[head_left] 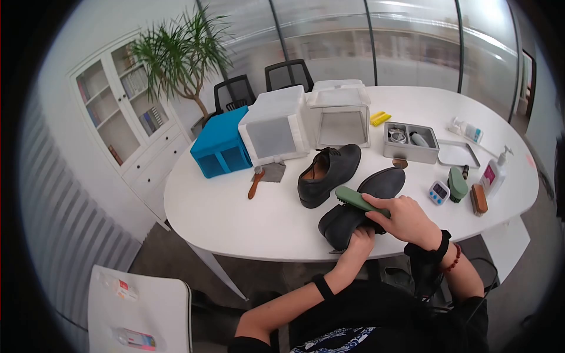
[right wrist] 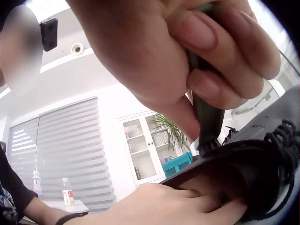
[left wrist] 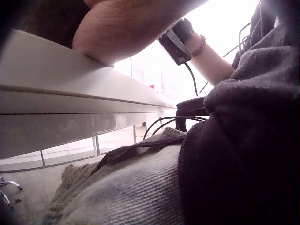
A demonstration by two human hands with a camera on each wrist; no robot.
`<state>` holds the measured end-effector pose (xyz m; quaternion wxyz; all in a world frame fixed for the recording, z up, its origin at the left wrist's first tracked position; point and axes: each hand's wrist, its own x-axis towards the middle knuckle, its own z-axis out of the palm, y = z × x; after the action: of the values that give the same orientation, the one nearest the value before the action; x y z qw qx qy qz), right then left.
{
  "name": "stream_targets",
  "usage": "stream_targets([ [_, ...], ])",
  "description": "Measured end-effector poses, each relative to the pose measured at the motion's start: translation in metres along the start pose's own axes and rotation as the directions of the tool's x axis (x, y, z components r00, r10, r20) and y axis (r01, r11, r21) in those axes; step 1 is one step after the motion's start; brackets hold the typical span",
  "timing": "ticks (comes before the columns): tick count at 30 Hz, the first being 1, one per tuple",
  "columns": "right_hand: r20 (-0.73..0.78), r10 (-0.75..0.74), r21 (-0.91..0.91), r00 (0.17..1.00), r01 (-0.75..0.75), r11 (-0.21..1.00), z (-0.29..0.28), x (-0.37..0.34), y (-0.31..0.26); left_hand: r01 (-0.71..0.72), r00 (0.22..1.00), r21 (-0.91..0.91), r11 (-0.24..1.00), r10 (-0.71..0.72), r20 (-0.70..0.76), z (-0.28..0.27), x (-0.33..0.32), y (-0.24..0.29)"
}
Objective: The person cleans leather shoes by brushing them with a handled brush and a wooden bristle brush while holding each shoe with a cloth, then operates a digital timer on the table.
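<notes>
My right hand [head_left: 406,217] grips a green-backed brush [head_left: 351,197], its dark bristles down against a black leather shoe [head_left: 381,183]; in the right wrist view the fingers [right wrist: 225,51] wrap round the brush handle. That shoe lies near the table's front edge, toe pointing away to the right. My left hand [head_left: 360,240] holds it by the opening, its fingers reaching inside, fingertips hidden. Behind it, to the left, stands the other black lace-up shoe [head_left: 329,173]. In the left wrist view only skin of the left arm shows above the table edge [left wrist: 93,89].
Right of the shoes are a second green brush [head_left: 457,185], a wooden brush [head_left: 479,200], a timer [head_left: 438,192], a pump bottle [head_left: 494,170] and a metal tin [head_left: 410,152]. Leftward lie a small wooden-handled brush [head_left: 255,183] and grey cloth [head_left: 273,172], before storage boxes [head_left: 271,132].
</notes>
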<state>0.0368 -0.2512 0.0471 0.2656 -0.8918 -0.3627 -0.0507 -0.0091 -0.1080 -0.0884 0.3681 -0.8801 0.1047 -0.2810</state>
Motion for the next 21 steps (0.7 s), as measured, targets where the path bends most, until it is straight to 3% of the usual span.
stream_targets([
  [5, -0.025, 0.048, -0.065, 0.999, -0.050, 0.997, -0.009, 0.013, 0.036, -0.010, 1.000, 0.004, 1.000, 0.010, -0.015, -0.002, 0.001, -0.004],
  [7, -0.108, 0.130, 0.021, 0.986, -0.129, 0.991, -0.010, 0.021, 0.064, 0.005, 1.000, -0.003, 1.000, -0.005, -0.010, -0.003, 0.002, -0.003],
  [11, -0.230, 0.236, -0.085, 0.944, -0.261, 0.962, -0.018, 0.025, 0.096, 0.009, 1.000, -0.006, 1.000, -0.009, -0.002, -0.004, 0.003, -0.003],
  [13, -0.213, 0.267, -0.040, 0.940, -0.281, 0.959, -0.019, 0.023, 0.096, 0.001, 1.000, 0.004, 1.000, -0.001, -0.003, -0.006, 0.002, -0.004],
  [15, -0.221, 0.151, -0.006, 0.964, -0.156, 0.988, -0.021, 0.019, 0.077, -0.004, 1.000, 0.027, 1.000, 0.004, -0.021, -0.006, 0.002, -0.006],
  [16, -0.118, 0.193, 0.043, 0.974, -0.189, 0.981, -0.027, 0.016, 0.057, -0.017, 1.000, 0.028, 0.999, 0.017, -0.022, -0.005, 0.002, -0.006],
  [17, -0.103, 0.071, 0.154, 0.992, -0.055, 0.987, -0.018, 0.014, 0.057, -0.006, 1.000, 0.021, 1.000, 0.006, -0.019, -0.004, 0.002, -0.004],
  [19, 0.096, -0.070, 0.223, 0.993, 0.047, 0.974, -0.017, 0.008, 0.029, -0.017, 1.000, 0.012, 1.000, 0.017, -0.014, -0.004, 0.000, -0.003],
  [20, 0.092, -0.057, 0.235, 0.994, 0.034, 0.971, -0.015, 0.005, 0.020, -0.018, 1.000, 0.004, 1.000, 0.018, -0.011, -0.004, 0.000, -0.004],
  [21, 0.093, -0.030, 0.123, 0.995, 0.018, 0.992, -0.014, 0.004, 0.013, -0.016, 1.000, -0.002, 1.000, 0.016, -0.011, -0.004, 0.000, -0.005],
])
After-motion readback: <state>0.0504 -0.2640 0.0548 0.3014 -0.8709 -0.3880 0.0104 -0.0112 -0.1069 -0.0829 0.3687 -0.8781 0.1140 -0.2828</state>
